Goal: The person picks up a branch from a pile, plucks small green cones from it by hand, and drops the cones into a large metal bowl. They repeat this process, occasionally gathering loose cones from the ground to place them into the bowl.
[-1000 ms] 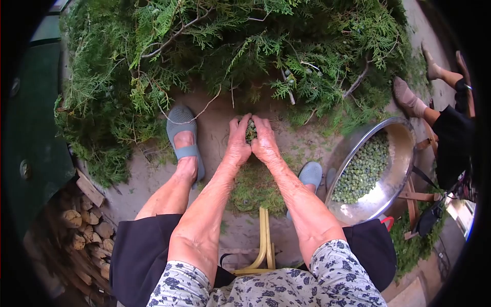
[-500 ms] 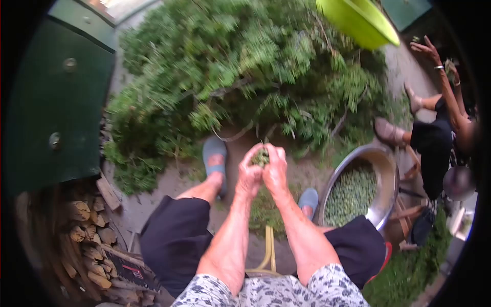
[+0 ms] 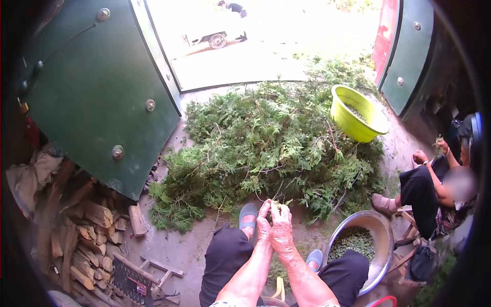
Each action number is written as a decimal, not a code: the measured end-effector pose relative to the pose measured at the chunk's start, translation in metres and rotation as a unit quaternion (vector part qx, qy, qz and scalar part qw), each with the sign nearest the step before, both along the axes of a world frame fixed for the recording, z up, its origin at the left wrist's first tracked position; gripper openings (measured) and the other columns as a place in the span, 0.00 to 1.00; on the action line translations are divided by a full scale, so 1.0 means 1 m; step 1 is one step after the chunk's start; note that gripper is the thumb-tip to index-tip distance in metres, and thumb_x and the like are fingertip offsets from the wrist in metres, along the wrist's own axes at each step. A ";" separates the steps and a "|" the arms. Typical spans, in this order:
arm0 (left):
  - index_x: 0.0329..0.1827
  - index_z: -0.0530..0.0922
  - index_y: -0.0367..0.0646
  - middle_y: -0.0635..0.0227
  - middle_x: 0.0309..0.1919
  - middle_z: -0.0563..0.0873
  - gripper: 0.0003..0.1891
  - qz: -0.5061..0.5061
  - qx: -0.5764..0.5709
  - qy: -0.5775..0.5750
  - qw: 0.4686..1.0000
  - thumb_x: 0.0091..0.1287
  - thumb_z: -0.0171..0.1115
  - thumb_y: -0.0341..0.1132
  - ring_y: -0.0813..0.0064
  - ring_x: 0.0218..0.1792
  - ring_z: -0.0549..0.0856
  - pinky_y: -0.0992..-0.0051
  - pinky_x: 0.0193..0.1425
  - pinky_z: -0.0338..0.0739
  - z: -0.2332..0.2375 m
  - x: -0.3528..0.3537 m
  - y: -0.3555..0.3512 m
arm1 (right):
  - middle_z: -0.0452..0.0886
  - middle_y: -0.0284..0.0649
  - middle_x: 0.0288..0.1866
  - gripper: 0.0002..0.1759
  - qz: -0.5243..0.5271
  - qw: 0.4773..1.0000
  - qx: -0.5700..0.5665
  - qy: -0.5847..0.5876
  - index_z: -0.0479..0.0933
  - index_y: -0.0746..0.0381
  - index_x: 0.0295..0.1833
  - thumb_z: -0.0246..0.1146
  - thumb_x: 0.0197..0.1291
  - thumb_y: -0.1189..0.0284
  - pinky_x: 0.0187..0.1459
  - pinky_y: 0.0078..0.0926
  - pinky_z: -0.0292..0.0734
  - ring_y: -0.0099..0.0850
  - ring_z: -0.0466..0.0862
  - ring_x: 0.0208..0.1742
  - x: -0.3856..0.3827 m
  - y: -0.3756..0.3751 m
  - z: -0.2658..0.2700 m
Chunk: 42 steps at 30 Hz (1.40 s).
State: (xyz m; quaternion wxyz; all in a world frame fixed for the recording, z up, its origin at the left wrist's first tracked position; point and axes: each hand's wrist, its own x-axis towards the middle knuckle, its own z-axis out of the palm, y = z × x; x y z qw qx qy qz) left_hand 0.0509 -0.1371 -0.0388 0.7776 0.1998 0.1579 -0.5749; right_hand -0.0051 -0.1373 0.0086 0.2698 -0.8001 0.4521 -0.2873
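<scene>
My left hand and my right hand are pressed together in front of me, fingers curled. A small evergreen sprig pokes out at the fingertips; most of it is hidden by the hands. Just beyond lies a wide heap of leafy evergreen branches, its near edge close to my fingers. To the right of my right knee, a large metal basin holds many small round green cones.
A yellow-green tub rests on the heap's far right. Another person sits at right, holding greenery. Split firewood and a small wooden frame lie at left. A green metal door stands beside the bright doorway.
My view has tilted up, bringing the doorway and whole tub into sight. My hands have drawn closer together, covering the greenery that showed between them. The other person's raised hand has come down and closed.
</scene>
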 end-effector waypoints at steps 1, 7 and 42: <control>0.44 0.78 0.47 0.62 0.40 0.83 0.13 -0.034 -0.068 -0.005 0.997 0.67 0.54 0.46 0.62 0.40 0.82 0.61 0.47 0.78 -0.017 0.008 -0.005 | 0.67 0.55 0.61 0.27 0.009 1.000 -0.014 0.017 0.67 0.63 0.64 0.54 0.56 0.75 0.61 0.41 0.66 0.52 0.68 0.62 0.001 0.002 -0.002; 0.45 0.76 0.47 0.61 0.39 0.84 0.09 0.040 -0.166 0.065 0.983 0.67 0.57 0.40 0.52 0.41 0.83 0.59 0.45 0.81 0.019 0.008 -0.012 | 0.65 0.56 0.64 0.25 0.033 0.992 -0.123 -0.008 0.65 0.66 0.64 0.50 0.61 0.70 0.67 0.44 0.55 0.53 0.62 0.67 0.007 0.010 0.047; 0.49 0.75 0.30 0.47 0.50 0.78 0.16 -0.041 -0.158 0.115 0.980 0.57 0.60 0.25 0.49 0.57 0.75 0.51 0.66 0.68 0.087 0.130 -0.039 | 0.82 0.38 0.25 0.06 -0.218 0.840 0.465 -0.175 0.81 0.63 0.38 0.62 0.54 0.76 0.28 0.26 0.78 0.27 0.82 0.25 -0.041 -0.060 -0.242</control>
